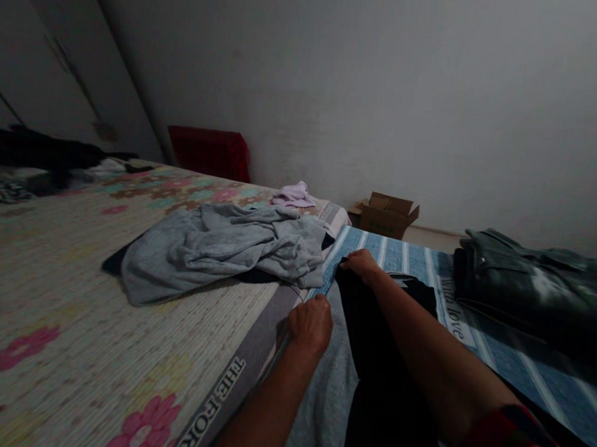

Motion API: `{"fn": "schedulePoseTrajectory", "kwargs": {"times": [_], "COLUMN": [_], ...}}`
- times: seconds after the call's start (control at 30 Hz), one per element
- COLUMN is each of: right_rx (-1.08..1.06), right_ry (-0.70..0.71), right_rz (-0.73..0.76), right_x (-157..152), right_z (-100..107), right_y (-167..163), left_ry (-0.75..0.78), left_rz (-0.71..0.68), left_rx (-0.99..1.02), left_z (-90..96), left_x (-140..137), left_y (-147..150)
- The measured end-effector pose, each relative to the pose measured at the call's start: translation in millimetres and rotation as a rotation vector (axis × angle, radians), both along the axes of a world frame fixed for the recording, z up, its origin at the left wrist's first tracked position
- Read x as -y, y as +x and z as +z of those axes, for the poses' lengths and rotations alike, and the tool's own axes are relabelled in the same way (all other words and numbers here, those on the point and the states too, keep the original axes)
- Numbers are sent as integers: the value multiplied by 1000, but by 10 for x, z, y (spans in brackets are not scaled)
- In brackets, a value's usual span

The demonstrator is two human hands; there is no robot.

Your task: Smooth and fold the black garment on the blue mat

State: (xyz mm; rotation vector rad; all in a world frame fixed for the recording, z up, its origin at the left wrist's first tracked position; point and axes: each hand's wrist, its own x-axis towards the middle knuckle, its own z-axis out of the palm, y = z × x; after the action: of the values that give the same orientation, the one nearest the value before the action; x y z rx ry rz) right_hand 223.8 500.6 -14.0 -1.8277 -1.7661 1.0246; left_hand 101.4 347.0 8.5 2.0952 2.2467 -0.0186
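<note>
A black garment point(368, 327) with a grey part point(327, 385) along its left side lies spread on the blue striped cover in front of me. My right hand point(361, 263) is closed on the far black corner. Nearer to me, my left hand point(310, 323) is curled at the grey part's left edge, its fingertips turned out of sight. Whether the grey and black cloth are one piece is hard to see. Just beyond my left hand, a crumpled grey garment point(217, 246) with dark cloth beneath it rests on the flowered bed cover point(88, 319).
Dark folded clothes point(530, 282) are stacked on the blue striped cover point(417, 256) at the right. An open cardboard box point(386, 218) stands by the wall. Farther off are a small pink cloth point(293, 195), a red object point(209, 153) and dark clothes point(42, 153).
</note>
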Motion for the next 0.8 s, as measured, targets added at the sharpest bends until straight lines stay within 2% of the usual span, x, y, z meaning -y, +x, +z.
{"fn": "schedulePoseTrajectory", "kwargs": {"times": [0.1, 0.17, 0.23, 0.33, 0.43, 0.57, 0.67, 0.8], "right_rx": [15, 30, 50, 86, 121, 156, 180, 217], "right_ry": [12, 21, 32, 63, 122, 238, 307, 309], "right_rz": [21, 34, 45, 54, 43, 10, 9, 40], "right_x": [-30, -44, -47, -27, 10, 91, 241, 641], "right_z": [-9, -6, -1, 9, 40, 161, 285, 345], "right_y": [-27, -38, -38, -27, -13, 89, 330, 876], "left_ry": [162, 295, 361, 291, 197, 109, 84, 50], "left_rz": [-41, -157, -321, -434, -400, -360, -355, -339], "left_rx": [-9, 21, 67, 103, 86, 63, 59, 57], "left_z": [-35, -81, -155, -292, -363, -323, -287, -218], "left_x": [23, 24, 4, -51, -95, -103, -93, -111], "left_y": [5, 13, 22, 21, 9, 7, 7, 13]}}
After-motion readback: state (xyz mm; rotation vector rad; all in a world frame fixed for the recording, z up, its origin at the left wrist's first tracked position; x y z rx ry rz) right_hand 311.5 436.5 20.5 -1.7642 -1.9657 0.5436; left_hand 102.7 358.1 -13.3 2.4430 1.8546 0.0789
